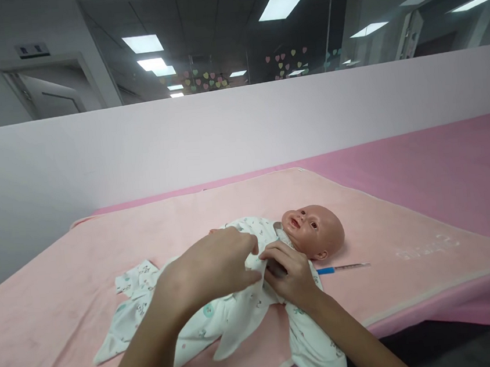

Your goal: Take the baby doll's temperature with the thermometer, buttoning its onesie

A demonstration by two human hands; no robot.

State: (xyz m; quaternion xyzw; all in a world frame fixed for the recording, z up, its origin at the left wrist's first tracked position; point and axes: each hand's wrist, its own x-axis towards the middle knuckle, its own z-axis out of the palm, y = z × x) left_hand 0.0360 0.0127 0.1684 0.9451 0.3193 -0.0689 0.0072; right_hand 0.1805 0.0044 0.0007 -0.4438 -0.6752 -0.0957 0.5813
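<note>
A baby doll [320, 228] lies on its back with its head to the right, wearing a white printed baby outfit [242, 324]. Over its chest is my left hand [218, 262], fingers bent and thumb apart from the index finger; white cloth shows in the gap. My right hand [292, 275] is beside it at the upper chest, its fingers closed on an edge of the outfit. One sleeve [311, 340] hangs down toward the table's front edge, below my right wrist. The outfit's legs spread to the left, partly hidden behind my left forearm.
A thermometer [344, 267] with a blue end lies beside the doll's head. Under everything is a peach blanket [407, 225] on a pink table cover [468, 183]. Behind the table stands a low white partition [223, 139], with a large window above it.
</note>
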